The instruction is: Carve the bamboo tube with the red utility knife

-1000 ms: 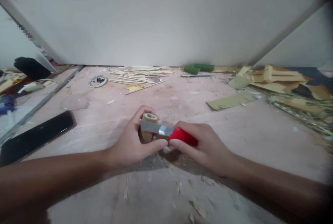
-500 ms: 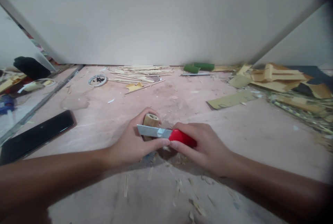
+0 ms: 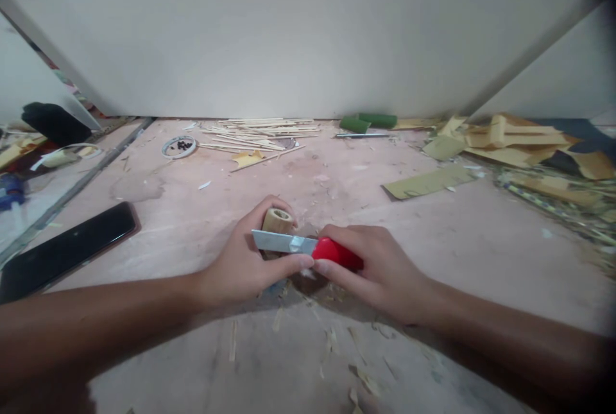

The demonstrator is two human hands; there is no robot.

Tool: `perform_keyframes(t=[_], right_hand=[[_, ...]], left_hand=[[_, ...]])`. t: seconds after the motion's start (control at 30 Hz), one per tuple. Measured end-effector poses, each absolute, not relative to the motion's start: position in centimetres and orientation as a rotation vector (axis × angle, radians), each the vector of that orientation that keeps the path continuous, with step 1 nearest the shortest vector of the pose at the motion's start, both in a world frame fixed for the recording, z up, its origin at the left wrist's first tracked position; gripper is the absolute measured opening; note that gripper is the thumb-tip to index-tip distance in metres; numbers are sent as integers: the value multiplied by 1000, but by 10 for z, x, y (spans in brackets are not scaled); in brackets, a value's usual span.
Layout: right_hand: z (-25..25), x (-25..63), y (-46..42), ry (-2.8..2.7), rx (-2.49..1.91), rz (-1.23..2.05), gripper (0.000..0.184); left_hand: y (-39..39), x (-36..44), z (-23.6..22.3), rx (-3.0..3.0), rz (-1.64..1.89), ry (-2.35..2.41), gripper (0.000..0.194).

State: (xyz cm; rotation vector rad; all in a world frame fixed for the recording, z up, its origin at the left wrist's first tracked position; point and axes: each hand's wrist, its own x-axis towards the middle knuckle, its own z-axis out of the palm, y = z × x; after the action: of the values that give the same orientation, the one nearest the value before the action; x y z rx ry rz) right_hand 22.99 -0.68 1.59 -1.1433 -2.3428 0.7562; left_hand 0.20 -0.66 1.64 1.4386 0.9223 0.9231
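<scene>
My left hand [image 3: 248, 257] is wrapped round a short hollow piece of bamboo [image 3: 278, 220], its open end tilted up. In my right hand [image 3: 385, 269] is a red utility knife [image 3: 332, 252], gripped by its handle. The long grey blade [image 3: 274, 241] points left and lies across the near side of the bamboo piece. My left thumb reaches along under the blade, its tip close to my right thumb. Part of the bamboo is hidden behind the blade and fingers. Thin shavings [image 3: 330, 340] are scattered on the surface below my hands.
At the left lies a black phone [image 3: 72, 247]. A round lid with dark bits [image 3: 179, 147], thin sticks [image 3: 260, 135] and green bamboo pieces [image 3: 375, 120] sit by the white wall [image 3: 289, 35]. A flat tan strip [image 3: 428, 181] and a pile of folded paper [image 3: 520, 138] are on the right.
The view has shifted very slightly. Both hands, the knife and the bamboo piece keep nearly the same positions.
</scene>
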Motion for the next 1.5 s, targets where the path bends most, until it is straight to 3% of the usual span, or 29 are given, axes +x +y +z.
perform_keyframes(t=[1.5], right_hand=[[14, 232, -5, -2440, -1099, 641, 32]], left_hand=[[-6, 0, 19, 1473, 802, 908, 34]])
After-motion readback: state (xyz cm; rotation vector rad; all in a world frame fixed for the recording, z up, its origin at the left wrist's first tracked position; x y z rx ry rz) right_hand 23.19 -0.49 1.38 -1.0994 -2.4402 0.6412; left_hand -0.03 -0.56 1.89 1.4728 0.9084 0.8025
